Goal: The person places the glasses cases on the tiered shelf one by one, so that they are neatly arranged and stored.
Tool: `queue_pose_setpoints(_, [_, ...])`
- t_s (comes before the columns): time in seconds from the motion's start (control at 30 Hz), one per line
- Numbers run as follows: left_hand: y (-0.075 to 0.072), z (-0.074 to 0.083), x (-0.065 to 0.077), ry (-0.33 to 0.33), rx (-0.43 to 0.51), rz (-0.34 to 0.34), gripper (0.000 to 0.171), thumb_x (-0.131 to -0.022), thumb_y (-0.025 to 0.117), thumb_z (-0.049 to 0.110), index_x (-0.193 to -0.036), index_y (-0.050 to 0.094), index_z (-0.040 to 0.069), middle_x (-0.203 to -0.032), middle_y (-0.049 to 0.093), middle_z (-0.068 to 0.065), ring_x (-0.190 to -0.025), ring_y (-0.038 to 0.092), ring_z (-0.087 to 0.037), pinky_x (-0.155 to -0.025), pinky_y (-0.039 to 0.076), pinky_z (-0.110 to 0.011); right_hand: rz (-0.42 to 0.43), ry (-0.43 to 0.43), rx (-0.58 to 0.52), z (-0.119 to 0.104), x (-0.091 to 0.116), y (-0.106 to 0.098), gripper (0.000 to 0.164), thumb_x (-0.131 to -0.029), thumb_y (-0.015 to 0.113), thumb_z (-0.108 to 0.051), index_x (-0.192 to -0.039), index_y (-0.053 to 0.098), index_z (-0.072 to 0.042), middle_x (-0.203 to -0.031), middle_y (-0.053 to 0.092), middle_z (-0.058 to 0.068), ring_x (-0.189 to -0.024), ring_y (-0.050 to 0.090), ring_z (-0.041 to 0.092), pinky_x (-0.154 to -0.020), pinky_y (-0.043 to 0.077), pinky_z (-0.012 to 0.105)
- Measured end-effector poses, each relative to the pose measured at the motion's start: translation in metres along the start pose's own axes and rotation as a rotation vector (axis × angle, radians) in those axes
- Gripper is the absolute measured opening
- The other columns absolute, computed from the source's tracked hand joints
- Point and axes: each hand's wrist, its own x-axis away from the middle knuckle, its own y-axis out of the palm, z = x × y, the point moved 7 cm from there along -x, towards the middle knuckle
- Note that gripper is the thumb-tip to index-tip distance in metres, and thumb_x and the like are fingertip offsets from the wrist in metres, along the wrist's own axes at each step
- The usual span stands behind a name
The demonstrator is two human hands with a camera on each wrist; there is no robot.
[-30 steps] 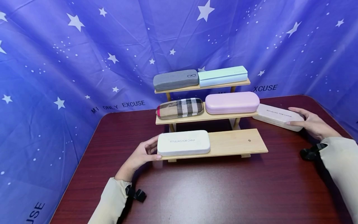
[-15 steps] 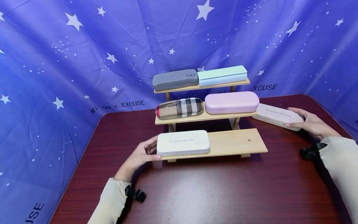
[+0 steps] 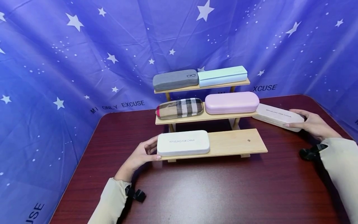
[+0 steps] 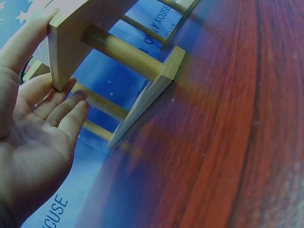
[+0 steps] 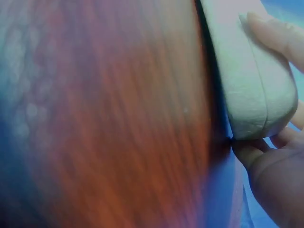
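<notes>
My left hand point(image 3: 142, 153) grips the left end of the lowest board of a three-tier wooden display stand point(image 3: 237, 141). In the left wrist view its thumb lies along one edge of the board and the fingertips point(image 4: 71, 95) reach the opposite corner. A white glasses case point(image 3: 183, 143) with printed lettering sits on that board, right by this hand. Off to the right, my right hand point(image 3: 317, 124) holds the end of a second white glasses case point(image 3: 277, 116), thumb on its near side, close over the table. Its far end is partly behind a pink case on the stand.
The middle tier bears a plaid glasses case point(image 3: 180, 108) and the pink glasses case point(image 3: 232, 102). On top lie a grey case point(image 3: 175, 80) and a mint-green case point(image 3: 222, 76). The stand is on a dark red wooden table point(image 3: 184, 193), with a blue starry curtain point(image 3: 126, 40) behind.
</notes>
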Motion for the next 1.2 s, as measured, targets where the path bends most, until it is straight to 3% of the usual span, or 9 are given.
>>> queue_pose_setpoints(0.2, [0.001,0.001,0.000,-0.002,0.001,-0.001,0.084,-0.076,0.077,0.004,-0.142,0.027,-0.012,-0.143,0.032,-0.033,-0.120,0.050,-0.008,-0.100,0.039,-0.022,0.043,-0.004,-0.003,-0.003,0.003,-0.003,0.077,-0.078,0.077,-0.030,-0.138,0.040,0.000,-0.126,0.042,0.017,-0.097,0.037,0.007,-0.068,0.029,0.007])
queue_pose_setpoints(0.3, [0.001,0.001,0.000,0.003,-0.001,0.001,0.085,-0.075,0.077,0.005,-0.142,0.027,-0.013,-0.143,0.032,-0.034,-0.120,0.050,-0.007,-0.100,0.040,-0.021,0.061,0.001,-0.022,-0.004,0.004,-0.004,0.074,-0.077,0.078,-0.030,-0.136,0.043,-0.003,-0.112,0.049,-0.009,-0.090,0.037,-0.004,-0.068,0.031,0.007])
queue_pose_setpoints(0.4, [0.001,0.001,0.000,0.003,-0.001,-0.002,0.085,-0.075,0.077,0.006,-0.142,0.027,-0.013,-0.143,0.031,-0.034,-0.120,0.050,-0.007,-0.100,0.040,-0.022,0.067,0.010,-0.039,-0.003,0.006,-0.005,0.071,-0.077,0.078,-0.030,-0.135,0.046,-0.005,-0.098,0.043,-0.027,-0.087,0.036,-0.006,-0.068,0.033,0.008])
queue_pose_setpoints(0.57, [0.001,0.001,0.001,-0.002,0.001,-0.004,0.085,-0.075,0.077,0.006,-0.142,0.027,-0.012,-0.143,0.031,-0.033,-0.120,0.050,-0.007,-0.100,0.040,-0.021,0.063,0.025,-0.042,-0.002,0.009,-0.007,0.070,-0.078,0.077,-0.030,-0.136,0.045,-0.005,-0.107,0.045,-0.014,-0.079,0.038,-0.005,-0.062,0.036,0.010])
queue_pose_setpoints(0.67, [0.000,0.001,0.001,-0.002,-0.006,0.001,0.085,-0.076,0.077,0.005,-0.142,0.027,-0.012,-0.143,0.031,-0.033,-0.121,0.049,-0.007,-0.100,0.039,-0.021,0.053,0.043,-0.082,-0.003,0.011,-0.010,0.063,-0.079,0.077,-0.028,-0.134,0.047,-0.020,-0.096,0.053,-0.017,-0.057,0.037,0.000,-0.046,0.036,0.020])
queue_pose_setpoints(0.77, [0.000,0.002,0.000,0.001,-0.012,0.003,0.084,-0.076,0.077,0.004,-0.142,0.027,-0.012,-0.143,0.031,-0.033,-0.122,0.048,-0.006,-0.100,0.038,-0.021,0.058,0.062,-0.139,-0.003,0.012,-0.014,0.054,-0.079,0.077,-0.025,-0.124,0.049,-0.036,-0.075,0.052,-0.028,-0.043,0.026,0.005,-0.035,0.029,0.030])
queue_pose_setpoints(1.03, [0.001,0.002,0.000,0.005,0.000,0.001,0.085,-0.076,0.076,0.004,-0.142,0.026,-0.013,-0.143,0.030,-0.034,-0.121,0.049,-0.006,-0.100,0.039,-0.021,0.106,0.032,-0.133,-0.011,0.013,-0.030,0.058,-0.078,0.078,-0.025,-0.129,0.050,-0.027,-0.088,0.043,-0.037,-0.069,0.039,-0.007,-0.056,0.037,0.011])
queue_pose_setpoints(1.1, [0.001,0.001,0.000,0.008,0.004,0.002,0.085,-0.076,0.076,0.004,-0.142,0.026,-0.013,-0.143,0.030,-0.034,-0.120,0.049,-0.006,-0.100,0.040,-0.021,0.114,0.032,-0.088,-0.013,0.013,-0.037,0.059,-0.078,0.078,-0.028,-0.131,0.050,-0.028,-0.089,0.046,-0.033,-0.067,0.038,-0.003,-0.053,0.035,0.016])
queue_pose_setpoints(1.2, [0.001,0.000,0.000,0.011,0.000,-0.001,0.083,-0.076,0.075,0.002,-0.142,0.026,-0.013,-0.143,0.031,-0.034,-0.121,0.049,-0.007,-0.100,0.039,-0.022,0.109,0.045,0.008,-0.017,0.014,-0.046,0.069,-0.080,0.074,-0.036,-0.141,0.043,-0.024,-0.116,0.054,-0.011,-0.085,0.039,0.009,-0.066,0.031,0.021])
